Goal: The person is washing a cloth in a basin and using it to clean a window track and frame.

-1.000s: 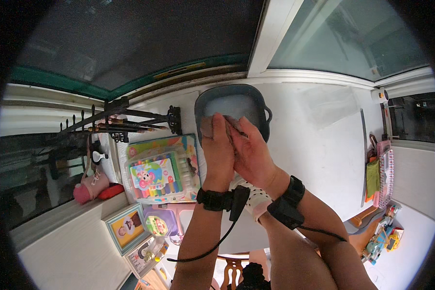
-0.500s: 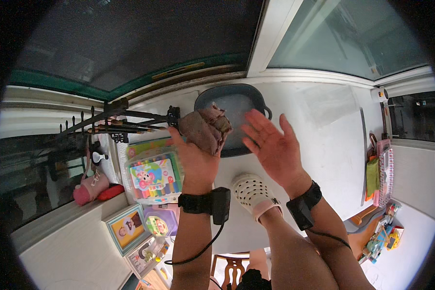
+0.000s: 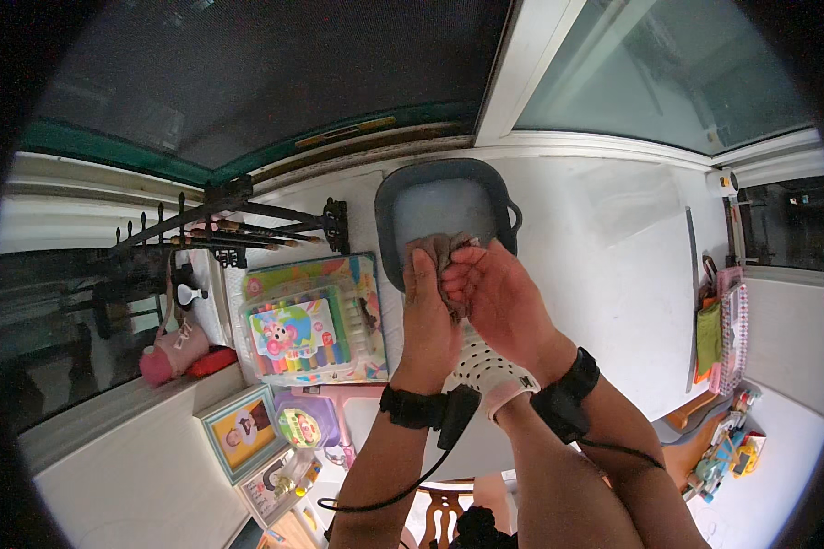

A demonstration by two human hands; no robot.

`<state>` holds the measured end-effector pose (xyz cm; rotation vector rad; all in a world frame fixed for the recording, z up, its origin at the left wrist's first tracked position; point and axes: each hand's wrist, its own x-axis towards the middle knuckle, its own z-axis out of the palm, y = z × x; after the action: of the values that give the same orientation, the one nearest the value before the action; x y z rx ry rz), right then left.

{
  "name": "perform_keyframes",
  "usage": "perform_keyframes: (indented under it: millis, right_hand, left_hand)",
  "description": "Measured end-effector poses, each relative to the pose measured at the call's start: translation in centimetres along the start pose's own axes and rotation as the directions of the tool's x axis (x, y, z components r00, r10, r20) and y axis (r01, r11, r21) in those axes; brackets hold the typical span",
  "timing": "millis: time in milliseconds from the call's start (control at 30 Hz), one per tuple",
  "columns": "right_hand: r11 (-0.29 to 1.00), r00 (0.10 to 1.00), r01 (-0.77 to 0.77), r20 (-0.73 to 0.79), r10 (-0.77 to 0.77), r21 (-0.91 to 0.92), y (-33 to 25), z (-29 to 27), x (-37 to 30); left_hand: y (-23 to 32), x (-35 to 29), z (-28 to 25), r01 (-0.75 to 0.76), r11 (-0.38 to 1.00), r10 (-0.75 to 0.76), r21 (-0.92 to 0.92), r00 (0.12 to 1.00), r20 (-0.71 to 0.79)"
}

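Note:
Over the near edge of a dark grey basin [image 3: 389,197] my two hands come together around a crumpled brown cloth [image 3: 444,245]. My left hand [image 3: 428,316] grips it from the left, thumb laid along it. From the right, my right hand [image 3: 508,311] closes on the same cloth with curled fingers, palm partly turned up. Part of the cloth is hidden between the palms. Pale grey liquid or the basin's bottom shows inside the basin. Just below my hands is a white clog [image 3: 494,366] with holes, worn on a foot on the white surface.
Left of the basin lie a case of coloured markers [image 3: 293,334] and a dark rack holding brushes [image 3: 334,227]. Nearer are a framed picture [image 3: 240,435] and a purple container [image 3: 311,419]. Notebooks [image 3: 728,334] stand at the right edge. A window frame [image 3: 595,142] bounds the back.
My hands were apart, the cloth lying in the left one and the right one open. Both have now met, the left moving right, and close around the cloth.

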<state>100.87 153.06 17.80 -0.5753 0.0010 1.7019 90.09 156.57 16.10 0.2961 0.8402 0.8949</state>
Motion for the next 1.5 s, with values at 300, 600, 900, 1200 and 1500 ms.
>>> perform_keyframes:
  millis: [300,600,900,1200,1500]
  right_hand:
    - [0.672,0.928,0.034,-0.225,-0.295,-0.74,-0.5,-0.2,-3.2]
    - [0.901,0.971,0.049,-0.193,-0.145,-0.431,1.0,-1.0,-3.2]
    - [0.931,0.94,0.019,-0.312,-0.141,-0.365,1.6,-0.9,-4.6]
    - [0.99,0.998,-0.036,-0.057,0.029,-0.133,1.4,-2.2,-4.9]
    - [0.953,0.986,-0.066,-0.163,0.018,-0.296,1.5,-1.4,-4.8]
  left_hand:
    - [1.3,-1.5,0.0,-0.228,0.964,0.239,0.134,0.968,-0.074]
    - [0.0,-5.0,0.7,-0.236,0.818,0.094,0.524,0.954,0.284]
    - [-0.5,-6.7,-0.4,-0.271,0.66,0.025,0.701,0.94,0.34]
    - [-2.0,-8.2,-2.1,-0.118,0.856,0.095,0.503,0.993,0.071]
    - [-1.7,-8.3,-4.5,-0.076,0.828,0.13,0.556,0.99,-0.058]
